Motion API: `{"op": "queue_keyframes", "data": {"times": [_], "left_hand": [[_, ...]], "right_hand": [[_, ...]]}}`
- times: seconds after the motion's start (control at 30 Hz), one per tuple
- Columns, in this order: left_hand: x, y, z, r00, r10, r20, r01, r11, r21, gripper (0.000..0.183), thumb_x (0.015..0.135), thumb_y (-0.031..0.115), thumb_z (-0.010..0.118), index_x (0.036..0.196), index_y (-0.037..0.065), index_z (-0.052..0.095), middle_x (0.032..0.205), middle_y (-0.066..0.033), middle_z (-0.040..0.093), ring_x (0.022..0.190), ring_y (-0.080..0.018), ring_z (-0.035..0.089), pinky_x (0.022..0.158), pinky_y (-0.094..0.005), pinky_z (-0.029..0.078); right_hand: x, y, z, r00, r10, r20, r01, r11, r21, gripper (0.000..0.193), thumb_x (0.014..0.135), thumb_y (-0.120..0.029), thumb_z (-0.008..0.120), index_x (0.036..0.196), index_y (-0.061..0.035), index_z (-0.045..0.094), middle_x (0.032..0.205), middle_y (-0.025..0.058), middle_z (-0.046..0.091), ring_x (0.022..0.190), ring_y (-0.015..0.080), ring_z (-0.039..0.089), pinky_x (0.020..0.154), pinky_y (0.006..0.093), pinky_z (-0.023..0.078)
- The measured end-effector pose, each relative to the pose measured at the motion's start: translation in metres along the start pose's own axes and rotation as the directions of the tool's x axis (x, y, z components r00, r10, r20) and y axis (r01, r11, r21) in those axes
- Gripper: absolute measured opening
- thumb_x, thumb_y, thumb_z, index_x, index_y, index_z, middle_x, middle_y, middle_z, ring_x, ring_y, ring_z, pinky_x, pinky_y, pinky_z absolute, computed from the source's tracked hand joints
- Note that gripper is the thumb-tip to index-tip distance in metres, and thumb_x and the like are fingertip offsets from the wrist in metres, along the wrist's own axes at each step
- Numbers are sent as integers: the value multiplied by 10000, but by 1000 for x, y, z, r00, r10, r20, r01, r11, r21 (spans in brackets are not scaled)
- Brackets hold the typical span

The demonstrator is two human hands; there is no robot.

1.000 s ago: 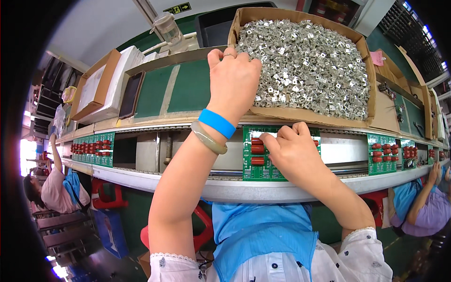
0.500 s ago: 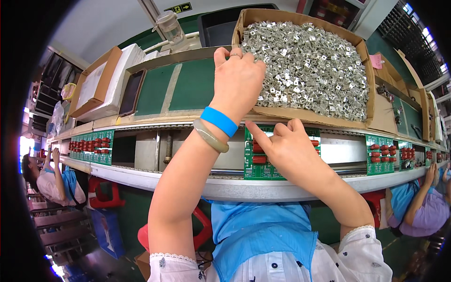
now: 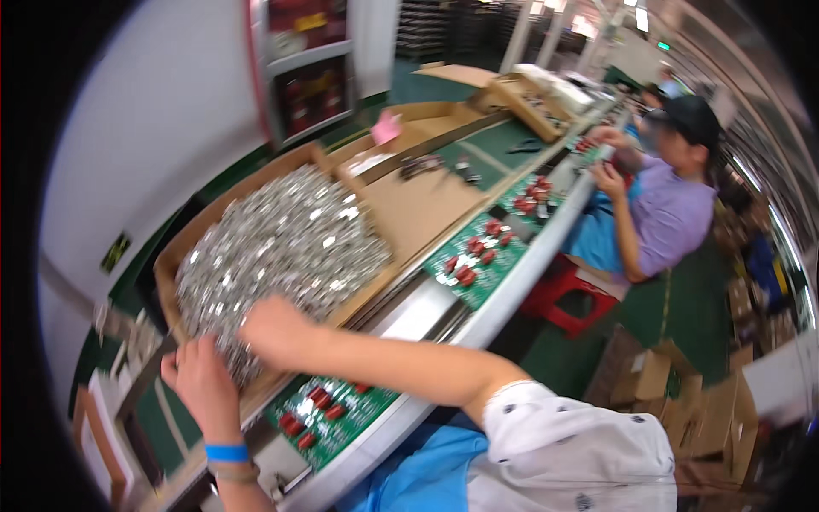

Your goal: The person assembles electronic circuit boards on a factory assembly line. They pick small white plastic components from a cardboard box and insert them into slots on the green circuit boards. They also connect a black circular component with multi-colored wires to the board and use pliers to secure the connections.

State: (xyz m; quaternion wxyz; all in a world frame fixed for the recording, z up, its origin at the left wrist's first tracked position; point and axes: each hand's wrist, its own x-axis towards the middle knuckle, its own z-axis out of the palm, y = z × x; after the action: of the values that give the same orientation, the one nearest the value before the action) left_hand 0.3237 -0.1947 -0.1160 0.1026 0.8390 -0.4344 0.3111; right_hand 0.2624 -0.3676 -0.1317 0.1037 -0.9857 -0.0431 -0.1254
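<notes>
Countless metal pieces (image 3: 281, 235) lie beside the right hand (image 3: 277, 331) and left hand (image 3: 206, 384), grips too blurred to tell.

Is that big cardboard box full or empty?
It looks full: shiny little metal pieces lie heaped right across the cardboard box, nearly wall to wall.

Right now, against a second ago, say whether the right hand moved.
Yes: against the cardboard box, the right hand moved forward, from the circuit board to over the metal pieces.
</notes>
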Motion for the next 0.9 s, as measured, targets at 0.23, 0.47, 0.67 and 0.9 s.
{"op": "queue_keyframes", "data": {"times": [0.23, 0.47, 0.67, 0.9], "left_hand": [[0, -4, 14, 989, -40, 142, 57, 991, -123, 406, 845, -48, 602, 1233, 66, 637, 1095, -152, 641, 1047, -359, 603, 902, -437, 454], [4, -6, 9, 964, -131, 231, 227, 859, -459, 474, 882, -99, 571, 1330, 54, 597, 1132, -151, 662, 1009, -265, 655, 820, -360, 498], [6, -5, 5, 854, -266, 446, 480, 76, -874, 606, 958, -33, 585, 1524, -6, 368, 1133, -104, 694, 900, -96, 631, 758, -244, 515], [0, -7, -43, 712, -54, 700, 668, -256, -699, 624, 910, 19, 703, 1459, -32, 413, 1154, -173, 721, 989, -216, 723, 827, -297, 583]], "right_hand": [[11, -8, 52, 977, 71, -201, -45, 990, 131, 75, 710, -120, 734, 762, -66, 732, 829, 144, 700, 842, 347, 699, 737, 479, 551], [7, -17, 36, 869, 228, -440, 46, 846, 531, 192, 806, -90, 685, 987, -31, 708, 961, 140, 672, 946, 360, 667, 830, 445, 538], [-7, 3, -3, 917, 14, -398, 287, 670, 685, 229, 863, -68, 677, 1078, -103, 746, 985, 112, 667, 963, 332, 658, 834, 420, 530], [-29, 3, -29, 886, -182, -427, 434, 651, 623, 213, 891, -181, 715, 1076, -83, 753, 951, 116, 683, 912, 322, 675, 804, 409, 548]]}}
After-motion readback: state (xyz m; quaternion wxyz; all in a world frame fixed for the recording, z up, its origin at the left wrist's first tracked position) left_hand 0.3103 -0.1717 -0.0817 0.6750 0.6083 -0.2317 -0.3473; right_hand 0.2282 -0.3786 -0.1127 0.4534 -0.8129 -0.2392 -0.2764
